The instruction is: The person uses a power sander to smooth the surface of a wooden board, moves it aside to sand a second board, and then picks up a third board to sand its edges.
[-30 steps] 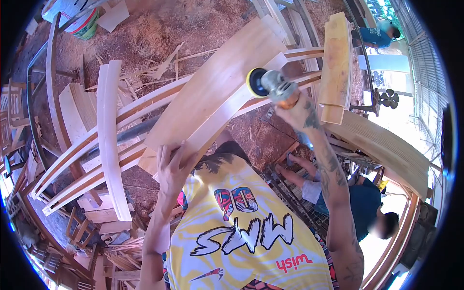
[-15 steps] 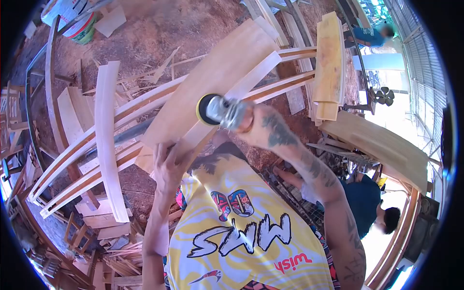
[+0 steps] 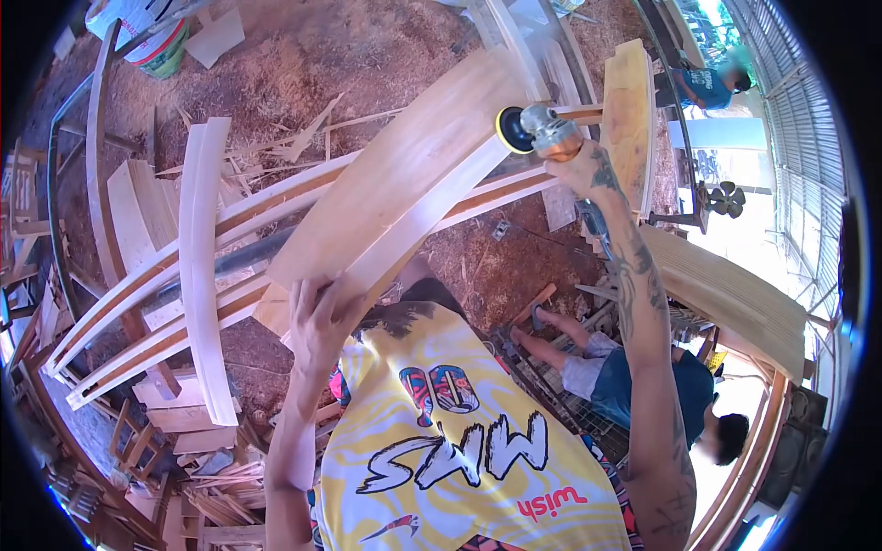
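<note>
My right hand (image 3: pixel 579 171) is wrapped round an angle grinder (image 3: pixel 548 136) fitted with a round black, yellow-rimmed sanding disc (image 3: pixel 516 130). The disc is at the far right end of a pale narrow wooden board (image 3: pixel 427 209). Alongside that board lies a wide, smooth wooden board (image 3: pixel 395 161), sloping from lower left to upper right. Both rest across long curved wooden rails. At the near lower end, my left hand (image 3: pixel 320 321) grips the boards' edge with its fingers curled; its thumb is partly hidden.
Curved rails (image 3: pixel 138 292) run beneath the boards, with a pale curved plank (image 3: pixel 204 266) across them at left. Stacked planks (image 3: pixel 627 129) lie at right. One person (image 3: pixel 634 390) sits low at right; another person (image 3: pixel 706 87) is farther back. Sawdust and offcuts cover the ground.
My right hand has moved the grinder up and right, from the boards' middle to their far end. My left hand stays at the near end. Dust now shows near the far end.
</note>
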`<state>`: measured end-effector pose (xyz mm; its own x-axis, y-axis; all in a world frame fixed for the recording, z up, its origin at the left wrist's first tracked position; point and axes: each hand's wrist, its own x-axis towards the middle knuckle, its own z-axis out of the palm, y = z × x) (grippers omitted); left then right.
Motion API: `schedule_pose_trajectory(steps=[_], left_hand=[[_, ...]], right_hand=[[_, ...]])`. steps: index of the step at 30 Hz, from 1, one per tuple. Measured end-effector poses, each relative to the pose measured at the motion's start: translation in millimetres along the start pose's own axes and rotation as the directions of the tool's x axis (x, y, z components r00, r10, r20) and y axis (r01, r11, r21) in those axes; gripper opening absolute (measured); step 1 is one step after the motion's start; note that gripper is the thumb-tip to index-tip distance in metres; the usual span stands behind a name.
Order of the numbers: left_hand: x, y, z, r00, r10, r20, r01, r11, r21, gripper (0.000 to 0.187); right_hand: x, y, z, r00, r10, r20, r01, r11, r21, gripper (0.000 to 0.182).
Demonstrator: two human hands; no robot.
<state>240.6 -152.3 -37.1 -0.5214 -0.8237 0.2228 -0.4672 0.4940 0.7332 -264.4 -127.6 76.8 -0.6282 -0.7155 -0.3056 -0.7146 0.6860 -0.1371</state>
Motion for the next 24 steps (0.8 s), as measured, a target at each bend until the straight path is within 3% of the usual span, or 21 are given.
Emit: schedule_pose_trajectory(steps=[2, 6, 9, 12, 14, 16, 19, 24], left_hand=[[0, -1, 1, 1.000, 0.000, -0.004, 0.000, 1.000, 0.007, 0.050], [-1, 0, -1, 1.000, -0.012, 0.004, 0.012, 1.000, 0.013, 0.050], [1, 4, -2, 0.999, -0.036, 0.019, 0.036, 0.999, -0.006, 0.049], [1, 4, -1, 0.999, -0.034, 0.011, 0.034, 0.999, -0.002, 0.048], [1, 4, 0, 1.000, -0.023, 0.003, 0.023, 1.000, -0.002, 0.048], [3, 4, 0, 1.000, -0.007, -0.009, 0.007, 1.000, 0.006, 0.047], [0, 6, 1, 1.000, -0.014, -0.018, 0.014, 1.000, 0.022, 0.044], [-2, 5, 5, 0.999, -0.044, -0.014, 0.044, 0.999, 0.000, 0.039]], right_hand=[[13, 9, -5, 0.994, 0.091, 0.062, -0.093, 0.995, 0.037, 0.063], [26, 15, -6, 0.977, 0.212, 0.025, -0.213, 0.976, 0.048, 0.064], [7, 23, 19, 0.995, 0.088, -0.055, -0.079, 0.986, 0.147, 0.056], [-46, -25, 29, 0.998, -0.068, 0.009, 0.066, 0.990, 0.127, 0.054], [-73, -37, 52, 0.970, -0.240, 0.044, 0.220, 0.939, 0.265, 0.058], [-102, -66, 65, 0.953, -0.298, 0.050, 0.271, 0.917, 0.294, 0.059], [-120, -95, 55, 0.966, -0.251, 0.059, 0.237, 0.956, 0.174, 0.049], [-59, -41, 21, 0.987, -0.159, 0.027, 0.156, 0.983, 0.093, 0.045]])
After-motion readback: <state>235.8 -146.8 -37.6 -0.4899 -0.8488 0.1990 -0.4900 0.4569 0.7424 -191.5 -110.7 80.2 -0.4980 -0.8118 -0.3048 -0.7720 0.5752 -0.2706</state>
